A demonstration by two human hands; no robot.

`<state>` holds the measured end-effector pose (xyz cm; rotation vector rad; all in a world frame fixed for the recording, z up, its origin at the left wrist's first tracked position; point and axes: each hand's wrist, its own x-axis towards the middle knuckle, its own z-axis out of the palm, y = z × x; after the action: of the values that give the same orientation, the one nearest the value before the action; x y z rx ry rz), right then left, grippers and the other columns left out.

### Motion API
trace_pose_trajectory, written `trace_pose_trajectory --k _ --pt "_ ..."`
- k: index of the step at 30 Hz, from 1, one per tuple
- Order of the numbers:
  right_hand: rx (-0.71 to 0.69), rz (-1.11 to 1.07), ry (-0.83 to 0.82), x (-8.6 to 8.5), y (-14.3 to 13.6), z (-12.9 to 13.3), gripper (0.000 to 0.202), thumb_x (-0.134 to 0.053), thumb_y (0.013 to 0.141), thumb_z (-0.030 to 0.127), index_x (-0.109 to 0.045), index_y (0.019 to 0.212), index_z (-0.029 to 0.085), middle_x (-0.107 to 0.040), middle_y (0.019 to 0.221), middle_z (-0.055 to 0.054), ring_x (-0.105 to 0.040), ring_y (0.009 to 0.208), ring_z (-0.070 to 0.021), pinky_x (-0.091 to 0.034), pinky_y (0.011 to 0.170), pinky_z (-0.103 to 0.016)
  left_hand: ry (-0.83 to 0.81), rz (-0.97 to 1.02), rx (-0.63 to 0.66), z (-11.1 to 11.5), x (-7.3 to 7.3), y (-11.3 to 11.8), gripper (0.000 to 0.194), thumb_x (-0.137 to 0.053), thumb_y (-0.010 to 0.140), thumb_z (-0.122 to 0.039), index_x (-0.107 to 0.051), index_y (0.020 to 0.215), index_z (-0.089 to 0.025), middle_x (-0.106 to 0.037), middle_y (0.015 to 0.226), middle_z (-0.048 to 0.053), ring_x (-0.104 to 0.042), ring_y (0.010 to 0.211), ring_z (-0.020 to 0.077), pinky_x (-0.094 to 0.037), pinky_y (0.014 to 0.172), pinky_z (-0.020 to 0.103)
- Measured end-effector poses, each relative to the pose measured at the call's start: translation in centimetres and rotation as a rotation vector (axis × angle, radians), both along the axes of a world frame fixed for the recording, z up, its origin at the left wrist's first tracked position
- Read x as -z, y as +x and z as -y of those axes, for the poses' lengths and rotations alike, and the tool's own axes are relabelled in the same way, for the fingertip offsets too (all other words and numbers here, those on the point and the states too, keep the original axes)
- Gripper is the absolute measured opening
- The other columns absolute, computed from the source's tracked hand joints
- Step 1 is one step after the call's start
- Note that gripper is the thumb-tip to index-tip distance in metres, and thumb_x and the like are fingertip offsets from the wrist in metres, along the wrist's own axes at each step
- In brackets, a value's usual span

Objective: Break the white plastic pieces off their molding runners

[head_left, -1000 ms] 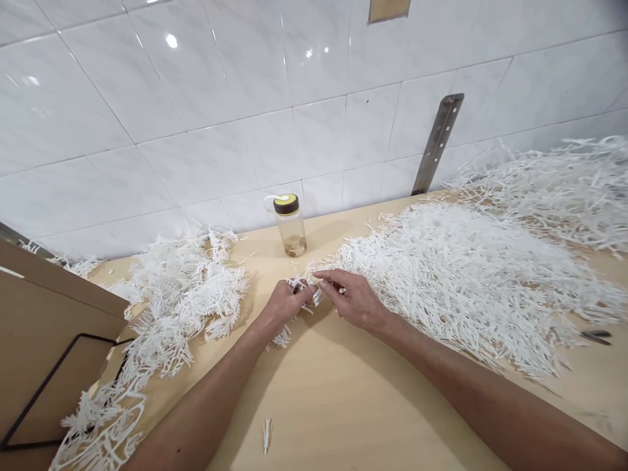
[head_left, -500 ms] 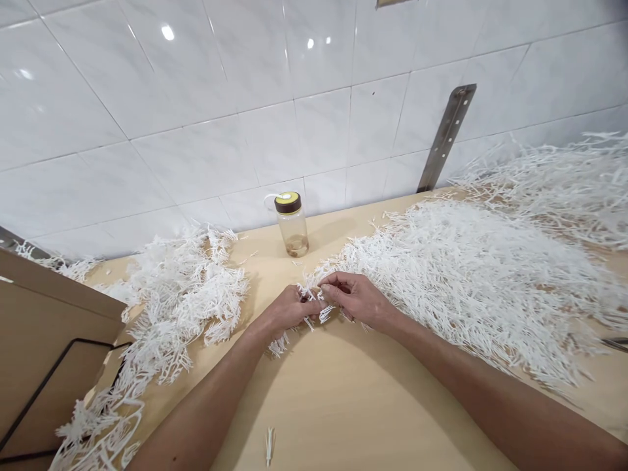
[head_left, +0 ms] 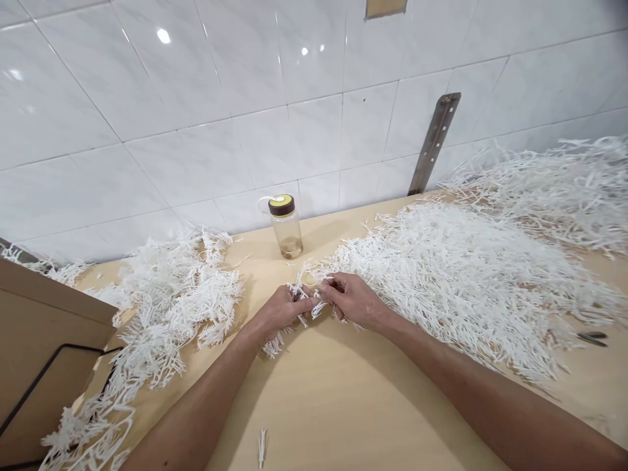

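Observation:
Between my hands are thin white branching strands [head_left: 303, 288] that look like plastic sprigs. My left hand [head_left: 284, 307] is closed around a small bunch of them, with tips poking out above and below the fingers. Pinched together, the thumb and fingers of my right hand [head_left: 350, 299] hold a strand beside the left thumb. A big heap of the same white sprigs [head_left: 471, 281] spreads from my right hand across the table's right side. Another tangled white pile [head_left: 171, 294] lies to the left of my left hand. Exact contact at the fingertips is partly hidden.
A clear bottle [head_left: 287, 229] with a yellow and black lid stands behind my hands. At left is a cardboard box [head_left: 49, 327] with a black wire frame. A metal bracket [head_left: 434, 144] leans by the tiled wall. A dark tool tip [head_left: 592, 338] and a loose sprig [head_left: 262, 448] lie on the table.
The view has shifted slightly, so most things sit a little further left. A strand now loops up between my hands, and the dark tool at right shows more fully.

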<state>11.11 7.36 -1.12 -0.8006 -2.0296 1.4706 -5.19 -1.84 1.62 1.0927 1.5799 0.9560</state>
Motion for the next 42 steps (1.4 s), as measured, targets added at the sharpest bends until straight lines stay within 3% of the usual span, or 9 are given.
trace_pose_trajectory --k 4,11,21,23,27,29,34,39,42 --pt "0.022 -0.027 -0.011 0.3 -0.2 0.0 0.028 -0.054 0.088 0.042 -0.047 0.071 0.021 -0.053 0.057 0.005 -0.052 0.039 -0.0097 -0.04 0.04 -0.022 0.028 0.053 -0.036 0.0 0.3 -0.4 0.036 -0.076 0.068 -0.048 -0.062 0.078 -0.016 -0.048 0.057 -0.004 -0.034 0.047 0.0074 -0.019 0.044 0.022" --pt "0.016 -0.057 -0.037 0.7 -0.2 0.0 0.028 -0.055 0.088 0.043 -0.045 0.073 0.021 -0.053 0.06 0.006 -0.052 0.039 -0.0091 -0.04 0.039 -0.022 0.046 0.064 -0.053 -0.1 0.4 -0.4 0.036 -0.076 0.067 -0.045 -0.057 0.071 -0.016 -0.039 0.056 -0.006 -0.029 0.048 0.0061 -0.019 0.045 0.022" --pt "0.009 0.01 -0.036 1.2 -0.4 -0.4 0.03 -0.054 0.088 0.043 -0.045 0.069 0.022 -0.051 0.057 0.005 -0.052 0.04 -0.0108 -0.037 0.039 -0.022 0.143 -0.09 -0.034 -0.2 1.0 -0.1 0.034 -0.066 0.074 -0.049 -0.059 0.069 -0.017 -0.044 0.057 -0.004 -0.037 0.053 0.0101 -0.031 0.051 0.023" --pt "0.052 0.035 0.057 1.4 -0.5 -0.3 0.03 -0.052 0.089 0.04 -0.041 0.067 0.022 -0.05 0.057 0.004 -0.051 0.042 -0.0117 -0.036 0.042 -0.023 0.145 -0.089 -0.004 -0.1 0.9 0.0 0.035 -0.064 0.077 -0.05 -0.056 0.068 -0.017 -0.042 0.057 -0.004 -0.035 0.053 0.0097 -0.03 0.052 0.023" --pt "0.174 0.064 0.504 1.6 -1.1 0.1 0.023 -0.045 0.088 0.022 -0.039 0.066 0.023 -0.053 0.065 -0.001 -0.051 0.06 -0.0164 -0.038 0.058 -0.027 0.15 -0.074 0.008 -0.2 0.8 0.0 0.035 -0.065 0.076 -0.049 -0.052 0.069 -0.018 -0.039 0.058 -0.005 -0.033 0.055 0.0097 -0.028 0.053 0.023" --pt "0.23 0.08 0.625 1.5 -1.3 0.1 0.02 -0.042 0.087 0.017 -0.041 0.068 0.022 -0.056 0.07 -0.004 -0.05 0.065 -0.0178 -0.038 0.062 -0.029 0.163 -0.074 0.005 -0.1 0.8 -0.1 0.034 -0.065 0.076 -0.048 -0.052 0.069 -0.018 -0.039 0.059 -0.005 -0.033 0.056 0.0098 -0.028 0.053 0.023" --pt "0.451 0.085 0.592 1.2 -0.8 -1.1 0.014 -0.045 0.088 0.02 -0.05 0.075 0.021 -0.06 0.075 -0.006 -0.054 0.07 -0.0196 -0.04 0.067 -0.031 0.151 -0.066 0.009 0.1 1.1 -0.3 0.032 -0.064 0.08 -0.047 -0.055 0.073 -0.017 -0.039 0.058 -0.005 -0.032 0.054 0.009 -0.026 0.052 0.023" --pt "0.422 0.176 0.528 1.5 0.1 -2.0 0.01 -0.051 0.082 0.015 -0.056 0.075 0.02 -0.061 0.069 -0.002 -0.055 0.062 -0.0166 -0.041 0.064 -0.03 0.159 0.004 -0.172 -0.6 2.1 -0.6 0.035 -0.067 0.077 -0.05 -0.054 0.073 -0.017 -0.04 0.056 -0.006 -0.029 0.049 0.0074 -0.024 0.049 0.023" --pt "0.454 0.096 0.602 1.3 0.3 -1.6 0.012 -0.051 0.081 0.013 -0.061 0.084 0.018 -0.064 0.084 -0.005 -0.053 0.058 -0.0135 -0.044 0.063 -0.03 0.174 0.01 -0.227 -0.8 2.6 -0.7 0.034 -0.067 0.076 -0.048 -0.052 0.07 -0.018 -0.038 0.054 -0.007 -0.027 0.046 0.0067 -0.023 0.047 0.023"
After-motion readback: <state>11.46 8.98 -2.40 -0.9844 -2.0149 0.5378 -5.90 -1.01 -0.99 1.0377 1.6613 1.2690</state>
